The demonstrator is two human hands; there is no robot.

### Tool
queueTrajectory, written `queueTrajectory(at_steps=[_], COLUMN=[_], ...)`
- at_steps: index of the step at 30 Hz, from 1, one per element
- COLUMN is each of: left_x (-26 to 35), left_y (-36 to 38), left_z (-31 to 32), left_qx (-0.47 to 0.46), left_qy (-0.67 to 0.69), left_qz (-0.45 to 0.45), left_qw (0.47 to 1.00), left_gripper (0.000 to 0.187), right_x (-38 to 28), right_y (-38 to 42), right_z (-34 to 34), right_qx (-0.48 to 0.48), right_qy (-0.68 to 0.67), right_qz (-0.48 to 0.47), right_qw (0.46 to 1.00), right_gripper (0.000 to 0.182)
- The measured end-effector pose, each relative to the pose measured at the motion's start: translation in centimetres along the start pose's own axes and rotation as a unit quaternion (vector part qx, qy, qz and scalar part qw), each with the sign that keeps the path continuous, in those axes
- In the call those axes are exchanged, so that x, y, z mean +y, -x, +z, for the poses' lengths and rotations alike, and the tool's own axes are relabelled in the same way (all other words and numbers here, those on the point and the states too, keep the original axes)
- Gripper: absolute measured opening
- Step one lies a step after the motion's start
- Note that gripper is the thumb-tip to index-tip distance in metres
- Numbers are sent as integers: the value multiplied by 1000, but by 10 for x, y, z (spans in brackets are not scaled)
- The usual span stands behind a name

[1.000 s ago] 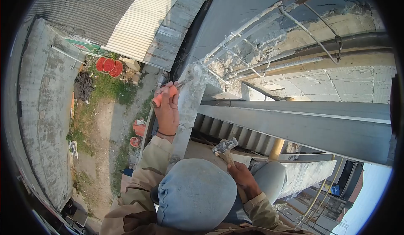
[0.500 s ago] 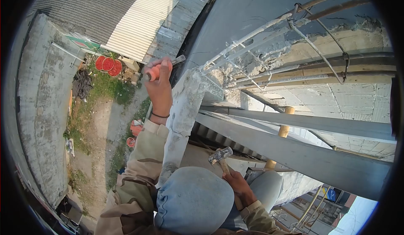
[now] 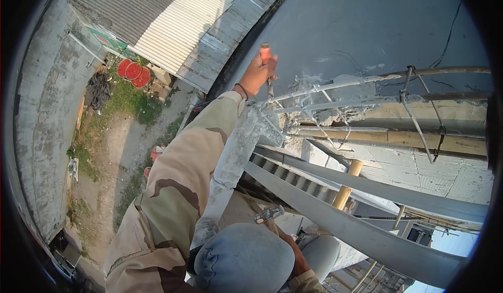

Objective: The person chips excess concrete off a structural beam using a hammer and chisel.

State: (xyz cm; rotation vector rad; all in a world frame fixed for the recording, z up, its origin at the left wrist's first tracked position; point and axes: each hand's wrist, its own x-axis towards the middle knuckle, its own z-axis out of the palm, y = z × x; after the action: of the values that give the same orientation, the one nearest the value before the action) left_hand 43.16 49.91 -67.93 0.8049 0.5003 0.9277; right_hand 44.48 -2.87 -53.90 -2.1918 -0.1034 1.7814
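Note:
My left hand (image 3: 254, 75) is wrapped around the orange grip of a chisel (image 3: 265, 54). Its metal end points down at the broken top of the concrete column (image 3: 242, 136), beside the bared steel bars (image 3: 298, 95). Low in the view, by my knee (image 3: 243, 253), my right hand (image 3: 297, 256) grips the wooden handle of a hammer (image 3: 269, 214). The hammer's metal head shows in front of that hand; my knee partly hides the hand and handle.
Rebar with tied stirrups (image 3: 422, 112) runs off to the right. Below it cross a long grey beam (image 3: 346, 217) and a bamboo pole (image 3: 347, 185). Far below on the left lie a dirt yard (image 3: 118, 151) and red baskets (image 3: 133, 73). A corrugated roof (image 3: 183, 25) stands beyond.
My left hand has moved right with the chisel, from out over the yard to the column top, and turned the tool upright. The hammer is slightly lower, still in my right hand.

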Motion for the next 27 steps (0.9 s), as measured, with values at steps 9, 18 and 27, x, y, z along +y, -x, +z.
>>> queueTrajectory(at_steps=[9,18,27], left_x=[37,34,17], left_y=[-28,-2,-16], left_z=[28,50,31], left_qx=[78,82,87], left_qy=[-94,-106,12], left_qz=[-6,79,93], left_qw=[992,988,992], left_gripper=[38,36,29], right_x=[-2,-18,45], right_y=[-5,5,-18], right_z=[-7,4,-11], right_qx=[-20,-21,-46], right_qy=[-3,-132,-30], right_qz=[46,87,-124], right_qw=[999,987,991], right_gripper=[30,28,33])
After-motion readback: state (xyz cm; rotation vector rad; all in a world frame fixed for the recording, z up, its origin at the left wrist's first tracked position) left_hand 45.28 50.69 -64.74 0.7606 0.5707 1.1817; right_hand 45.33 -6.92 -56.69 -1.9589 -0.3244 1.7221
